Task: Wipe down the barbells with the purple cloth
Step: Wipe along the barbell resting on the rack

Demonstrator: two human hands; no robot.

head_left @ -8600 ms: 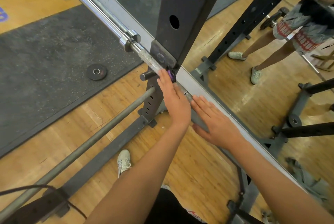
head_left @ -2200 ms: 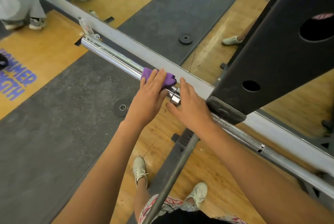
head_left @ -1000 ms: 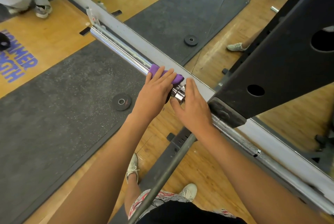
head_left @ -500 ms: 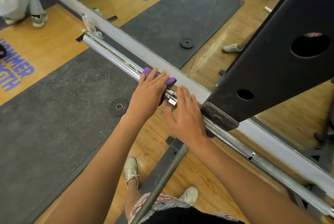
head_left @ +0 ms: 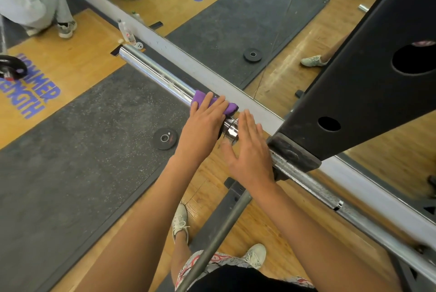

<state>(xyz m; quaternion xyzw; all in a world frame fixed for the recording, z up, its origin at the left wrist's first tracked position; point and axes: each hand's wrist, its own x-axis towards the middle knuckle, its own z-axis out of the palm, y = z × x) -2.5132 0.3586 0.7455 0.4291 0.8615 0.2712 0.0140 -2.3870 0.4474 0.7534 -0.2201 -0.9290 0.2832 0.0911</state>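
Left hand [head_left: 200, 126] presses 1 purple cloth [head_left: 228, 109] on 1 barbell [head_left: 160, 77] — right hand [head_left: 250, 150] alongside.

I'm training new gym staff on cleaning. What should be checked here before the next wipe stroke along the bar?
1. The purple cloth is on the barbell sleeve: ok, it lies on the sleeve close to the collar.
2. The left hand is on the cloth: ok, its fingers lie flat across it.
3. The right hand steadies the bar: cannot tell; it is open over the shaft, but contact is hidden.
4. The sleeve is free of plates out to its end: ok, bare chrome.
5. The bar is seated in the rack: cannot tell, the support is partly hidden.
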